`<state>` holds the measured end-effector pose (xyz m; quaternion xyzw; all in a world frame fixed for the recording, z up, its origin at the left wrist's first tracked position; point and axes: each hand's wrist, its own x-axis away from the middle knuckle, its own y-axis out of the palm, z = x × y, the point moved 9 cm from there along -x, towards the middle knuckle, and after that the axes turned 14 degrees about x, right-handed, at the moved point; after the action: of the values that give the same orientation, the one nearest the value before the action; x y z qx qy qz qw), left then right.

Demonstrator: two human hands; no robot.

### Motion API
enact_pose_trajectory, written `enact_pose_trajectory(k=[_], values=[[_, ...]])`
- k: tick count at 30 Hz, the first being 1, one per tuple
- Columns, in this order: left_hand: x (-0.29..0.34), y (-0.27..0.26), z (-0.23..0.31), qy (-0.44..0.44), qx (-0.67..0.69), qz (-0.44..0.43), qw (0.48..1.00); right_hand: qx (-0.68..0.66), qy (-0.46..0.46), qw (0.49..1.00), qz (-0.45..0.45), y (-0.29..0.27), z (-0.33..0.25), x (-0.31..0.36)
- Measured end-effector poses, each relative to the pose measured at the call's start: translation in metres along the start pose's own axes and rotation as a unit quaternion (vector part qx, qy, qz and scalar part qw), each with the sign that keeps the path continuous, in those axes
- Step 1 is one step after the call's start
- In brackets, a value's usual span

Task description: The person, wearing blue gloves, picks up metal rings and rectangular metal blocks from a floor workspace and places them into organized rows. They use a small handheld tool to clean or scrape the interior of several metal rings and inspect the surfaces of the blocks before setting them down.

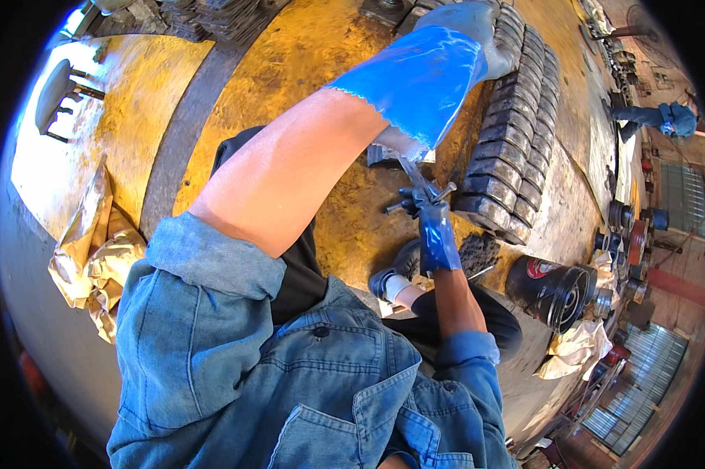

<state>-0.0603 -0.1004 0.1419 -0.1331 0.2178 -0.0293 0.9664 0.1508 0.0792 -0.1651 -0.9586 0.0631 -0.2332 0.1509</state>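
Note:
My left hand (477, 35), in a grey glove with a long blue cuff, reaches to the far part of a row of dark, rounded metal pieces (497, 168) standing packed side by side. Its fingers are mostly hidden near the top of the picture. Closer to me, my right hand (429, 209), in a blue glove darkened at the fingers, is closed around a grey metal tool (419, 181). A short crossbar sticks out on both sides of the fingers, and a flat shank points up toward the left cuff. Part of the tool is hidden by the glove.
A dark bucket (547, 291) lies to the right of my knee. Crumpled brown paper (98, 254) is at the left, near a dark stool (59, 98). A small dark heap (479, 254) sits by the row's near end. Another person (669, 119) is far right.

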Motion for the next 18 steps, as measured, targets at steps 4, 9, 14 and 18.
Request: enact_pose_trajectory(k=[4,9,14,18], values=[[-0.001,-0.002,0.001,0.033,0.029,0.031,0.999,-0.043,-0.021,0.998,0.029,0.016,0.012,-0.001],[0.001,0.000,0.003,0.027,0.028,0.034,0.999,0.219,-0.129,0.963,0.094,0.033,0.010,-0.006],[-0.001,-0.006,-0.007,0.007,0.020,0.028,0.999,0.538,-0.080,0.833,0.101,0.063,-0.013,-0.001],[0.000,-0.013,0.000,0.018,0.041,0.014,0.999,0.631,-0.033,0.772,0.063,0.086,0.006,-0.020]])
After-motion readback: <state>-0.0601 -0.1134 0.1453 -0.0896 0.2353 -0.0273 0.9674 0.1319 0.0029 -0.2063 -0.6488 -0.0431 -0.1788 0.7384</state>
